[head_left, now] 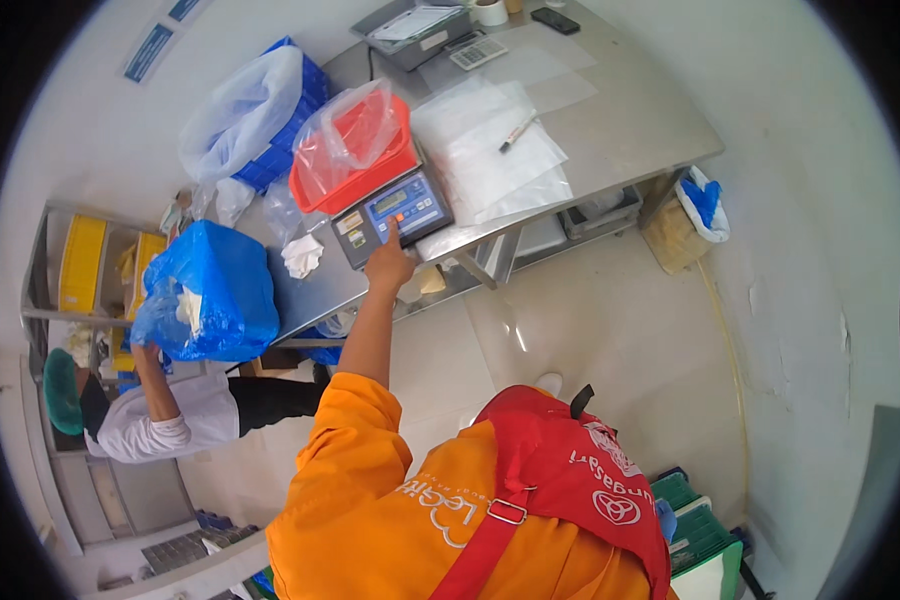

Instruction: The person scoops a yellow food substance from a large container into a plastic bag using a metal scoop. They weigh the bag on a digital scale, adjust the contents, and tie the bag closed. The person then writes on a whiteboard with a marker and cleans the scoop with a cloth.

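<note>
My left hand (391,264) reaches up to the front of a dark weighing scale (418,208). Its index finger is stretched out and touches the button panel, and the other fingers are curled with nothing seen in them. On the scale's platform rests a red plastic tub (402,148), with a clear plastic bag (342,150) lying loosely in it and over its rim. The scale stands at the near edge of a steel table (642,108). My right hand does not show.
Clear plastic sheets (485,135) with a marker pen (518,132) lie right of the scale. A blue crate (288,140) lined with clear plastic stands behind. At left, a co-worker (175,415) touches a blue bag-covered container (232,285). Below the table's right end sits a brown sack (673,235).
</note>
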Tool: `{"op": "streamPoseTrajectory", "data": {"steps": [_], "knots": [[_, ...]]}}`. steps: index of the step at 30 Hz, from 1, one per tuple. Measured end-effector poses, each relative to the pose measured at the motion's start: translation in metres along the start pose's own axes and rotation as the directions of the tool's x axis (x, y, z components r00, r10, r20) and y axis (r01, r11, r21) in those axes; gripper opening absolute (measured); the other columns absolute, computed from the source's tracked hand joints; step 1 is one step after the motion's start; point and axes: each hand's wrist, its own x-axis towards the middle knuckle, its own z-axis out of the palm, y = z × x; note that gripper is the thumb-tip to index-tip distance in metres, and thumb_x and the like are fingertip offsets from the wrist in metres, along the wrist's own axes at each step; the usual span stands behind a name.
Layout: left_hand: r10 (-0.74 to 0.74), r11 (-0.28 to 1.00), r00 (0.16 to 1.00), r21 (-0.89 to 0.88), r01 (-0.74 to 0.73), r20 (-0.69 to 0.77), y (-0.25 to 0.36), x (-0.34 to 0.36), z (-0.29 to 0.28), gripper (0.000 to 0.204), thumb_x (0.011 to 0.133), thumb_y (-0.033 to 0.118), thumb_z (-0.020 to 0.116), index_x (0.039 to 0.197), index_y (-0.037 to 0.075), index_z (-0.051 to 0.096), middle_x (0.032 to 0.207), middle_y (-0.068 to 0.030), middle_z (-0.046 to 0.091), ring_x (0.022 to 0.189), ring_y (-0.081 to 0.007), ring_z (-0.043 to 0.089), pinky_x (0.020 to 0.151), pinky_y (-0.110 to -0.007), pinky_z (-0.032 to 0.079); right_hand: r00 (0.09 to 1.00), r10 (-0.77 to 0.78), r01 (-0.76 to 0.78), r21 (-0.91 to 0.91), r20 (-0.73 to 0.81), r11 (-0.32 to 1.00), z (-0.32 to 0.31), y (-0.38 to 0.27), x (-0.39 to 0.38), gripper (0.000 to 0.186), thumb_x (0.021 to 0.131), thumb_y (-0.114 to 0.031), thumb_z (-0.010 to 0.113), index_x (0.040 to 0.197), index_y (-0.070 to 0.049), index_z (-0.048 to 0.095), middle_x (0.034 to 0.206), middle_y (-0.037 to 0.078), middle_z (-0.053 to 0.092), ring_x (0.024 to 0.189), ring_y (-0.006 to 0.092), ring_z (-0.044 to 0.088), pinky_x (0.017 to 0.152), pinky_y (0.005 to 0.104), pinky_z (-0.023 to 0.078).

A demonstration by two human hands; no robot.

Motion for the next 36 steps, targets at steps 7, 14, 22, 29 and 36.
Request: {"op": "streamPoseTrajectory", "data": {"steps": [7,14,22,29,36], "knots": [[0.453,0.856,0.668,0.079,-0.51,-0.591,0.013,-0.014,0.086,0.086,0.082,0.012,0.068,0.155,0.01,0.022,0.139,-0.0275,0.048,0.113,-0.0445,0.057,0.096,-0.049,0.047,0.809,-0.537,-0.029,-0.929,-0.238,0.369,-0.007,0.035,-0.028,0.017,0.091,-0.017,0.052,0.095,-0.009,0.067,0.081,0.017,0.069,0.076,0.0326,0.07,0.065,0.0481,0.055],[0.825,0.523,0.371,-0.33,-0.786,0.426,0.188,-0.126,0.197,0.054,0.084,0.021,0.067,0.134,0.002,0.056,0.103,-0.0169,0.07,0.089,-0.0305,0.069,0.081,-0.038,0.054,-0.037,0.103,-0.109,0.106,-0.994,0.988,-0.068,0.071,-0.159,0.028,0.082,-0.023,0.061,0.091,-0.001,0.073,0.088,0.025,0.07,0.082,0.0382,0.069,0.077,0.0458,0.053],[0.845,0.107,-0.132,-0.405,-0.908,0.519,0.385,-0.299,0.218,0.049,0.085,0.022,0.07,0.13,0.005,0.06,0.1,-0.0117,0.072,0.08,-0.0234,0.07,0.075,-0.036,0.055,0.286,0.386,-0.275,0.311,-0.877,0.91,-0.116,0.142,-0.148,0.032,0.082,-0.03,0.058,0.099,-0.006,0.072,0.101,0.025,0.069,0.097,0.0422,0.067,0.087,0.0482,0.052],[0.853,0.162,-0.16,-0.543,-0.824,0.497,0.465,-0.456,0.206,0.045,0.089,0.017,0.068,0.13,0.004,0.058,0.103,-0.012,0.07,0.082,-0.0196,0.069,0.074,-0.032,0.054,0.887,0.424,-0.133,0.777,-0.183,0.615,-0.179,0.211,-0.108,0.028,0.09,-0.02,0.064,0.099,0.006,0.065,0.087,0.017,0.069,0.065,0.0255,0.067,0.056,0.0385,0.055],[0.722,0.144,-0.442,-0.74,-0.657,0.532,0.509,-0.647,0.211,0.044,0.091,0.011,0.066,0.133,0.005,0.055,0.109,-0.0092,0.068,0.089,-0.0166,0.066,0.077,-0.028,0.052,0.936,-0.006,0.351,0.936,-0.351,0.018,-0.298,0.214,-0.176,0.051,0.103,-0.037,0.049,0.139,-0.001,0.047,0.112,0.018,0.067,0.087,0.0228,0.067,0.074,0.0333,0.056]]}}
